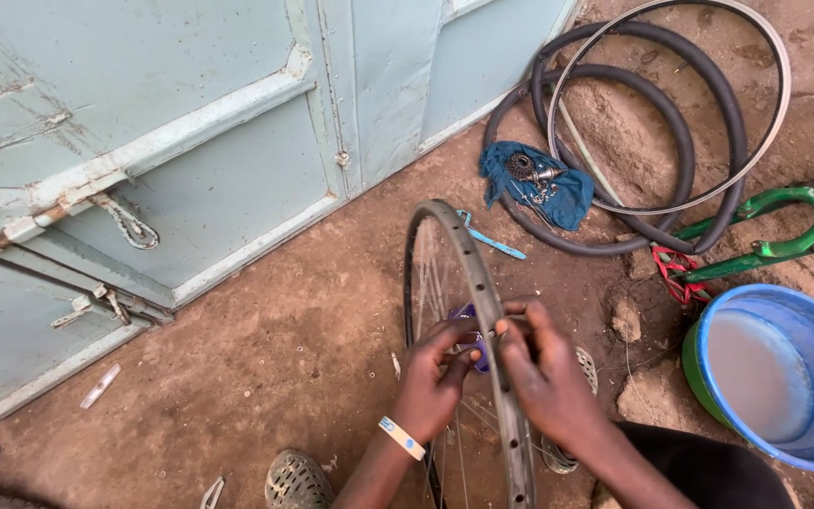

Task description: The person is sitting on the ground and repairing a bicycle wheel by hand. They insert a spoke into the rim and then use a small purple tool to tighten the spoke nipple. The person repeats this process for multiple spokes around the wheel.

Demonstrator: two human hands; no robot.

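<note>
While both hands pinch the spoked bicycle rim (482,320) standing upright on the dirt floor (313,349), the left hand (433,377) closes on its near side at 9 o'clock and the right hand (544,372) at 3 o'clock, fingers meeting over a small purple piece (471,332). Its long axis runs 6 to 12. Farther off, a blue basin (784,377) sits at 3 o'clock, and tyres (633,132) and a blue cloth (537,184) lie at 1 o'clock.
</note>
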